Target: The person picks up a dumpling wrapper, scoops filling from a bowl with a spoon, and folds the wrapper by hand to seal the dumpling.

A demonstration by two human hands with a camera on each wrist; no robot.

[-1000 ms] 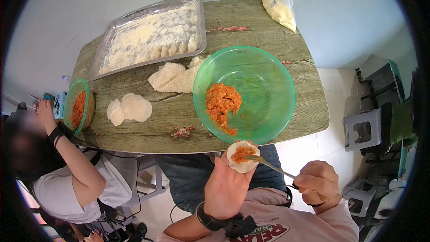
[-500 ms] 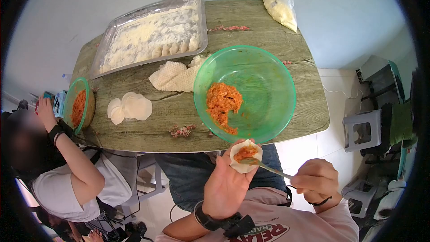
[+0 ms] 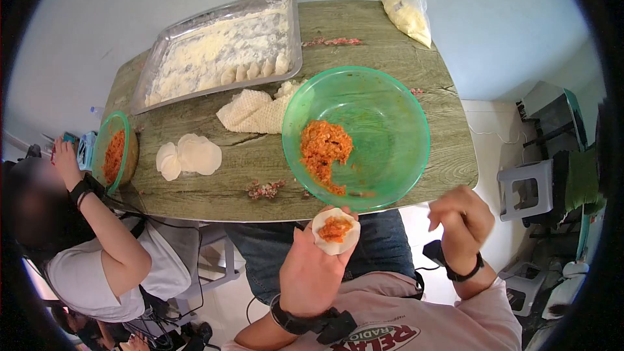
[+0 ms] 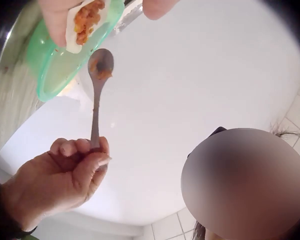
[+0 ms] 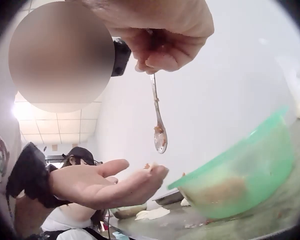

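Note:
My left hand lies palm up near the table's front edge, its fingers straight. On those fingers rests a round dumpling wrapper with a heap of orange-red filling in its middle. My right hand is off to the right, beyond the table edge. It pinches a metal spoon by the handle, and bits of filling cling to the spoon's bowl in the left wrist view. Just ahead of my left hand stands a large green bowl, with more filling on its left side.
Several loose wrappers lie on the table left of centre. A floured tray with a row of dumplings stands behind a crumpled cloth. At the left, another person sits near a smaller bowl of filling. A plastic bag stands at the back right.
The spoon has lifted off the filling, and my right hand has risen and turned. My left hand has shifted slightly left and toward me, with the filled wrapper on it.

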